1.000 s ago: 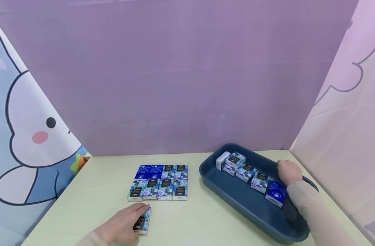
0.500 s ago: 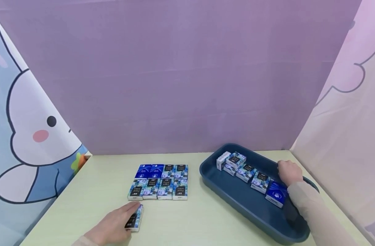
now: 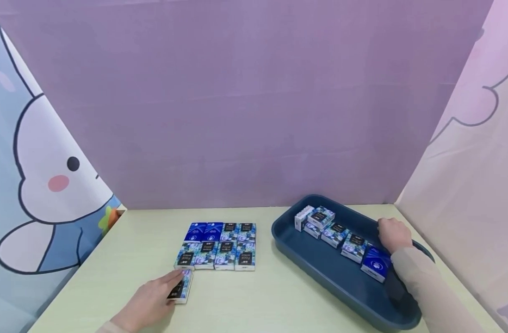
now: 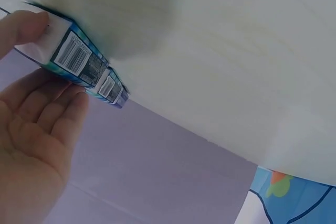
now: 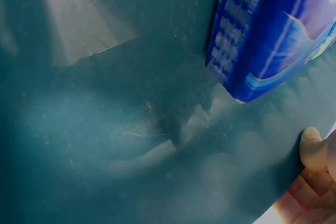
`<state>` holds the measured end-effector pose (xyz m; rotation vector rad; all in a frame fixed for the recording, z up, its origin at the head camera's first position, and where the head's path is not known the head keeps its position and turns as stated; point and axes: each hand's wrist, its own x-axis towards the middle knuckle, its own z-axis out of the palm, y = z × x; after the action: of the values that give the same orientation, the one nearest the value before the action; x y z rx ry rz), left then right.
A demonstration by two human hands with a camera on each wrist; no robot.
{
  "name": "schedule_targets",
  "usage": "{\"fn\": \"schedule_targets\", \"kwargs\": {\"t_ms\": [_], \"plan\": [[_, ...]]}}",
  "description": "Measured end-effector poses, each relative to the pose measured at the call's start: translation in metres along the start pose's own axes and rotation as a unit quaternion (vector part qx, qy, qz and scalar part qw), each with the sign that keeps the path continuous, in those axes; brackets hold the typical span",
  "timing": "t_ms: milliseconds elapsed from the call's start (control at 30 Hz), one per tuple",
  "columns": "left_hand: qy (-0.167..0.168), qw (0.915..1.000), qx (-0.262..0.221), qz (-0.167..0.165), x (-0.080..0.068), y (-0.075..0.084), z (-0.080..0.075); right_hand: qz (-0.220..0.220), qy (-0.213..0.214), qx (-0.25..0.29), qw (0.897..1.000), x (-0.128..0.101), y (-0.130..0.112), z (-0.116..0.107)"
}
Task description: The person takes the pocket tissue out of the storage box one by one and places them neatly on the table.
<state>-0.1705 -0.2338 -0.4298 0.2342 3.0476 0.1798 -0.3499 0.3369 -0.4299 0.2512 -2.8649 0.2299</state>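
Observation:
My left hand point(image 3: 147, 303) pinches a blue floral pocket tissue pack point(image 3: 180, 287) flat at the near left corner of a two-row block of similar packs. In the left wrist view the thumb presses the white end of the held tissue pack point(image 4: 73, 51), with another pack in line beyond it. The block's near row has floral packs point(image 3: 225, 255) with black labels; two plain blue packs point(image 3: 203, 232) sit in its far row. My right hand point(image 3: 394, 235) grips the far right rim of a dark blue tray point(image 3: 320, 273), thumb inside and fingers outside in the right wrist view point(image 5: 315, 166).
Inside the tray, several floral packs point(image 3: 354, 247) and a blue pack point(image 3: 376, 263) form a slanting row, with one stacked on another at the far end. A purple cloth backdrop point(image 3: 254, 115) rises behind the pale table point(image 3: 237, 305); printed cloths hang at both sides.
My left hand has slid its tissue pack left, then away from me, up to the block's near left corner. My right hand keeps its grip on the tray rim.

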Motion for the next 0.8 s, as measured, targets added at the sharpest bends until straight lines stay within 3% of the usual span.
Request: {"fn": "schedule_targets", "kwargs": {"t_ms": [800], "plan": [[0.025,0.9993,0.024,0.014,0.0070,-0.0005,0.0010,0.000,0.002,0.004,1.000,-0.0023,-0.0024,-0.0018]]}}
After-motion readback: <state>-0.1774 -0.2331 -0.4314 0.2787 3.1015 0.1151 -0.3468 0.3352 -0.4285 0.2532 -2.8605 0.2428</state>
